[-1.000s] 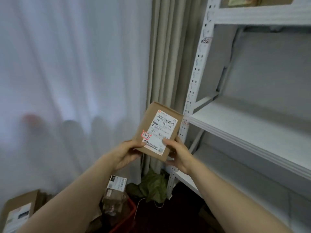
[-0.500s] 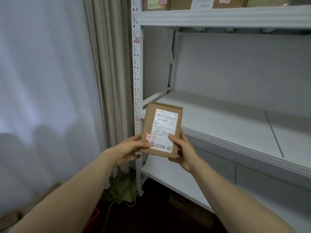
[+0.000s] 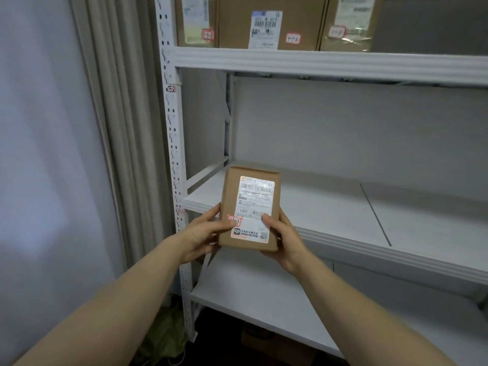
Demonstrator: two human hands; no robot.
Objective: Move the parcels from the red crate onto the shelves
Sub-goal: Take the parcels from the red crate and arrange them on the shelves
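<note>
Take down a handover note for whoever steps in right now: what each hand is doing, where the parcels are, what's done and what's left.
Left hand: grips the small brown parcel at its lower left edge, thumb on the front.
Right hand: grips the same parcel at its lower right.
Parcel: held upright, label towards the camera, in front of the bare middle shelf, not yet set down.
Done: three labelled parcels stand on the top shelf.
Left: set this parcel on a shelf, probably the middle one, then fetch the rest. The red crate is out of view, so the remaining count cannot be told.
</note>
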